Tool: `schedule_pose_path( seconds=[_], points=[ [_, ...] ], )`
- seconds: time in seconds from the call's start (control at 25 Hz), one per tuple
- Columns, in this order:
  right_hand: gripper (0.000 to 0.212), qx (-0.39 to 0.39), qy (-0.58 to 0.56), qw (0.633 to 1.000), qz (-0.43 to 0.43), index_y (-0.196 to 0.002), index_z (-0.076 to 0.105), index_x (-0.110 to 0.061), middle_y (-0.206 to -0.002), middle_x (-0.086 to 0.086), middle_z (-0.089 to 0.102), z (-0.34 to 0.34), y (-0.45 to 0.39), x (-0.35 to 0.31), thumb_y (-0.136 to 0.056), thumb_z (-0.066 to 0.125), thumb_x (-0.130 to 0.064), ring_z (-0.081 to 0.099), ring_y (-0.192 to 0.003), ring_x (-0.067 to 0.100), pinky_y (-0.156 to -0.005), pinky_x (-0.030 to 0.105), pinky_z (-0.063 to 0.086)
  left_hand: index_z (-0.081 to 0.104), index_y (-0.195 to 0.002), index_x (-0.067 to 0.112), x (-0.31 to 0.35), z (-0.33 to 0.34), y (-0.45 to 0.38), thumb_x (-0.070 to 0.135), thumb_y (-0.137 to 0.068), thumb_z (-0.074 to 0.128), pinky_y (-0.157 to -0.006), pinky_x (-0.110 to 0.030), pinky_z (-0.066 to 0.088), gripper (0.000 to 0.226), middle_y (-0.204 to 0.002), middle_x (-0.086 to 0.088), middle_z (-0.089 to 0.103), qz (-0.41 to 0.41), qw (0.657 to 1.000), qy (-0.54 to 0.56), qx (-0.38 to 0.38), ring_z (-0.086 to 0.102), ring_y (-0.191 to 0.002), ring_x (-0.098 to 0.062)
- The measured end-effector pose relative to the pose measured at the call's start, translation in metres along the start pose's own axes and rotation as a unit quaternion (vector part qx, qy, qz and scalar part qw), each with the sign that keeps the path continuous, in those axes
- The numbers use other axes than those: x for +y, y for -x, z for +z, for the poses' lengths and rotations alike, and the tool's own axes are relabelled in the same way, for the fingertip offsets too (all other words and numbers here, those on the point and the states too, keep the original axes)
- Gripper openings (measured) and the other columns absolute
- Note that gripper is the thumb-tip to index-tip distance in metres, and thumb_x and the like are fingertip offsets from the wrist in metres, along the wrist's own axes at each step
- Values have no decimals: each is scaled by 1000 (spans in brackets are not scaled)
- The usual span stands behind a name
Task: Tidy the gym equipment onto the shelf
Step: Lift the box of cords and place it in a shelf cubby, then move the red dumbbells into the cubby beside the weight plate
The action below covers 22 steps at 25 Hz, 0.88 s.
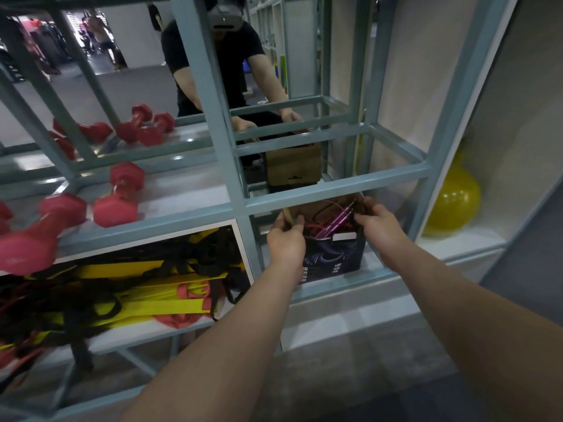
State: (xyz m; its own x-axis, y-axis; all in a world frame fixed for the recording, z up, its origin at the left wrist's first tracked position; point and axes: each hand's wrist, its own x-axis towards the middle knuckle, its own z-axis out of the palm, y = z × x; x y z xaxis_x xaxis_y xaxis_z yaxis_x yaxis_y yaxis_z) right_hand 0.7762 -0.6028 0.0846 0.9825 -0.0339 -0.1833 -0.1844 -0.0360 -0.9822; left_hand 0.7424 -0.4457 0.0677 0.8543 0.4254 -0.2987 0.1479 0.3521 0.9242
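Two bare hands reach into a lower compartment of a pale blue-grey metal-framed shelf [304,199], each closed on a top flap of an open cardboard box with dark printed sides [333,257]. The left hand [285,243] pinches the brown flap at the box's left edge, thumb on one side and fingers on the other; the right hand [380,225] curls its fingers over the flap at the right edge. The box stands inside the compartment on the white shelf board, just behind the frame's front rail. Inside it lie purple metallic skipping-rope handles [335,222] amid a tangle of thin black and red cords.

In the compartment to the left, a heap of yellow flat straps with black webbing and red patches [146,296] fills the space. On the shelf above it rest several red hexagonal-ended dumbbells [118,193], some near the front and others farther back. To the right, in a white-walled recess, a shiny yellow exercise ball [454,205] sits on a white ledge.

The back of the shelf is a mirror: it shows the reflection of a person in a black T-shirt [213,50] wearing a grey headset, arms extended toward the reflected box.
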Motion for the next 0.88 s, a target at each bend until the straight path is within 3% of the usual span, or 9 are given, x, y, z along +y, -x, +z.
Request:
schedule_pose_path(
  seconds=[0.12, 0.2, 0.24, 0.32, 0.36, 0.44, 0.56, 0.68, 0.88],
  points=[
    [35, 110, -25, 993, -30, -128, 57, -20, -101, -1, 65, 10, 19, -12, -96, 53, -7, 64, -99, 23, -94, 41, 51, 65, -131, 16, 9, -3, 14, 16, -98, 63, -112, -51, 46, 33, -123, -8, 73, 11, 1000, -22, 2, 65, -119, -29],
    [20, 201, -48, 978, -40, -109, 59, -22, -106, 4, 65, 21, 37, -22, -90, 56, -15, 64, -103, 27, -97, 47, 52, 63, -133, 14, 15, -10, 25, 14, -99, 62, -101, -39, 52, 34, -120, -3, 72, 7, 999, -45, 3, 66, -110, -22],
    [11, 207, -57, 976, -45, -101, 60, -20, -108, 6, 66, 28, 50, -30, -91, 57, -17, 65, -102, 26, -96, 47, 52, 63, -131, 14, 23, -15, 34, 12, -100, 61, -86, -29, 55, 31, -112, 0, 71, 3, 999, -48, 6, 67, -99, -18],
    [11, 130, -75, 986, -69, -85, 64, -18, -87, 3, 68, 45, 78, -48, -94, 59, -18, 64, -85, 21, -84, 41, 52, 65, -119, 14, 41, -26, 54, 8, -100, 58, -57, -21, 51, 21, -94, -2, 70, -6, 998, -66, 5, 64, -78, -14],
    [19, 68, -77, 991, -88, -76, 64, -17, -72, -1, 64, 52, 91, -58, -95, 59, -16, 59, -73, 17, -73, 35, 49, 67, -113, 12, 51, -31, 62, 6, -100, 56, -53, -23, 49, 18, -90, -5, 70, -7, 996, -85, -3, 63, -73, -15],
    [27, -76, -38, 989, -124, -69, 63, -8, -56, -2, 53, 72, 118, -83, -95, 59, -13, 50, -56, 13, -57, 25, 43, 70, -98, 10, 74, -45, 77, 5, -98, 52, -56, -27, 48, 19, -82, -7, 71, 10, 991, -130, -32, 64, -73, -19],
    [26, -220, 61, 965, -133, -79, 65, 9, -59, 12, 48, 107, 144, -114, -95, 61, -11, 47, -52, 19, -44, 22, 41, 64, -76, 14, 112, -77, 99, 8, -96, 47, -58, -30, 49, 27, -57, 0, 65, 49, 975, -208, -53, 66, -67, -21],
    [19, -259, 81, 956, -113, -88, 71, 1, -64, 12, 55, 150, 159, -134, -95, 63, -14, 52, -50, 20, -45, 27, 42, 65, -69, 18, 151, -123, 112, 9, -91, 49, -56, -26, 43, 29, -52, 4, 64, 80, 966, -244, -13, 62, -59, -17],
    [12, -263, 95, 955, -95, -87, 67, -15, -84, 7, 64, 218, 167, -143, -96, 61, -20, 59, -66, 22, -59, 34, 47, 70, -78, 14, 202, -203, 123, 11, -93, 61, -55, -28, 41, 17, -71, -7, 68, 138, 961, -196, 135, 59, -60, -22]
  ],
)
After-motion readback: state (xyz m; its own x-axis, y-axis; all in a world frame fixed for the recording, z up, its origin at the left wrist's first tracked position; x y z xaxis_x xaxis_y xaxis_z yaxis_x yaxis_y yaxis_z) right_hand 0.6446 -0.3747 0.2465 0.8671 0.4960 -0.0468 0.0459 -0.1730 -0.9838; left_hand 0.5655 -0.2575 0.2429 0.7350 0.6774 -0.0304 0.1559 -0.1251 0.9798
